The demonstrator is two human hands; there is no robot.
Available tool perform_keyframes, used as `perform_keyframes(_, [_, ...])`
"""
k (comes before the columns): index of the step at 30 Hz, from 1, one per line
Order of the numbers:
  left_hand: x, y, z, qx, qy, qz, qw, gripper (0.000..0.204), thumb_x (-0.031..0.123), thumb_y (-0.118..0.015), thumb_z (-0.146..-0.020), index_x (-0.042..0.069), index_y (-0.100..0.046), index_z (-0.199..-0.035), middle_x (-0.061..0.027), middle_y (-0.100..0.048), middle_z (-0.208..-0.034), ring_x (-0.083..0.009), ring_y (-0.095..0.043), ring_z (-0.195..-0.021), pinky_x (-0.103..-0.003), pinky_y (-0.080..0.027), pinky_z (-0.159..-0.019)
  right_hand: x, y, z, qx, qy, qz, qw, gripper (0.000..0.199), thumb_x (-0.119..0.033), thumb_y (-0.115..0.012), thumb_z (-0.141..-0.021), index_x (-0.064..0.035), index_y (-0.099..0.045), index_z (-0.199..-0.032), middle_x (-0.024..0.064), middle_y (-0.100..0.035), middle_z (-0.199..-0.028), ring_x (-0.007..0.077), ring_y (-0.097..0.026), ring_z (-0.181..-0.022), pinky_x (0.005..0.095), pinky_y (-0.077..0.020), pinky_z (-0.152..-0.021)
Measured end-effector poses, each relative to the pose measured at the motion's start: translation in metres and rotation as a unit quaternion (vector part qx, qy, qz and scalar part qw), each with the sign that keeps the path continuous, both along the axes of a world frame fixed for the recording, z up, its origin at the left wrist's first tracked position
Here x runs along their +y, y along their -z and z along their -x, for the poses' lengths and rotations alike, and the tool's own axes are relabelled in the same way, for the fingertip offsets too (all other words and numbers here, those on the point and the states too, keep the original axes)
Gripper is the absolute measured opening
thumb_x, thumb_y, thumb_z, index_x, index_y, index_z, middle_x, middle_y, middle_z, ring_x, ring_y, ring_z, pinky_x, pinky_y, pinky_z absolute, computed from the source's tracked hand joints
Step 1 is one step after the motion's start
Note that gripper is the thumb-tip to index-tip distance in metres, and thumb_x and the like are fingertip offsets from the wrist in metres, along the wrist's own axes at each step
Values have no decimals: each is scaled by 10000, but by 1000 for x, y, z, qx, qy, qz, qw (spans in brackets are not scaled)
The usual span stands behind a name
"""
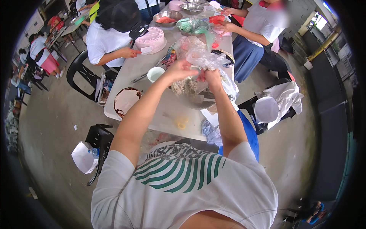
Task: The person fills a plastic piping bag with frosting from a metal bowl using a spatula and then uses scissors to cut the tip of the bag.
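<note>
Head view: long white table (148, 72).
Left hand (179, 70): gripping clear plastic bag (204, 57).
Right hand (212, 76): clenched on same bag.
Metal bowl (198, 97): beneath bag, crumbly mix inside.
White cup (155, 73): left of bowl.

A group cake-decorating class is going on in a hall with a bare concrete floor (57, 114). People are sitting around a long white bench (167, 114) carrying a pink iced cake (151, 39), metal bowls (167, 17) of coloured icing and plastic piping bags (202, 57).

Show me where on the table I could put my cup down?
Bare table lies near the front edge, between the chocolate-smeared plate and the metal bowl. Another patch sits between the pink cake and white cup. The far end is crowded with bowls.
</note>
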State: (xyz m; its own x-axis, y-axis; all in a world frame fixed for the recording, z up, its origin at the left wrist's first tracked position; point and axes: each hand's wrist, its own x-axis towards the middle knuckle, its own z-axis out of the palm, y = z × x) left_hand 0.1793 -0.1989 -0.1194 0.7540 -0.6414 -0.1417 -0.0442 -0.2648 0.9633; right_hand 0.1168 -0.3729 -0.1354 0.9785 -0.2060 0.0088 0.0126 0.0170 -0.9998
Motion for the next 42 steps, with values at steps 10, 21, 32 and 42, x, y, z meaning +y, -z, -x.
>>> perform_keyframes(10, [0,2,6,1,28,81,996,645,23,-773,-682,29,-521,-1276,-54,-559,-1253,-138,-541,-1098,-298,-444,-931,14,-45,-5,-1,-176,480,859,593,-537,-419,-930,-174,-447,-1399,169,-341,-1486,346,-168,-1426,490,11,-1138])
perform_keyframes(21, [-17,42,3,-349,-81,3,934,230,178,-543,-894,-19,-639,-963,-171,-681,-892,-172,-646,-796,-304,-485,-692,-1,-54,13,-51,-118,536,834,642,-601,-548,-815,-135,-590,-1254,191,-409,-1412,378,-294,-1337,570,-165,-1073])
perform_keyframes(32, [-13,49,-14,145,-319,264,898,454,459,-409,-994,34,-400,-833,-155,-560,-780,-304,-662,-665,-357,-518,-629,47,89,149,-77,-221,392,890,134,-68,-562,-770,-63,-639,-879,112,-607,-899,276,-606,-899,372,-492,-786])
perform_keyframes(42, [-4,26,-2,253,-405,346,808,430,416,-300,-1021,77,-354,-762,-113,-467,-732,-322,-595,-796,-613,-502,-880,87,138,145,-132,-175,588,779,182,-159,-565,-802,-57,-611,-946,101,-560,-1011,259,-562,-954,373,-479,-789])
